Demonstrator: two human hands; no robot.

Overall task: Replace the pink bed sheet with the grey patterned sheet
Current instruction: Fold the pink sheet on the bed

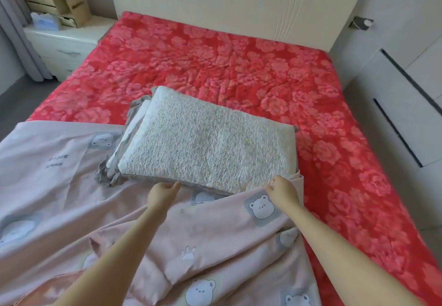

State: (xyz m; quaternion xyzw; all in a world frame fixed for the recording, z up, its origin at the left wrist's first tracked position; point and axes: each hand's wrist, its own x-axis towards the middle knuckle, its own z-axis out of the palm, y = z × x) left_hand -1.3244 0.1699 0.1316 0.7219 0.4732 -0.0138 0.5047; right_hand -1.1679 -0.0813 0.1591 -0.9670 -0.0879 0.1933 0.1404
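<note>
The pink sheet (71,210), printed with white bears, lies bunched over the near half of the bed. A folded grey and white textured bundle (205,143) rests in the middle, partly on the pink sheet. At the bundle's near edge my left hand (163,193) sits with its fingers turned away from view. By the bundle's near right corner my right hand (282,189) pinches a raised fold of the pink sheet. The far half of the bed shows a red floral mattress cover (215,61).
A cream headboard (215,2) stands at the far end. On the left, a white nightstand (64,42) carries cardboard boxes (69,2). White cabinets (406,105) line the right side, close to the bed. Grey floor shows at the far left.
</note>
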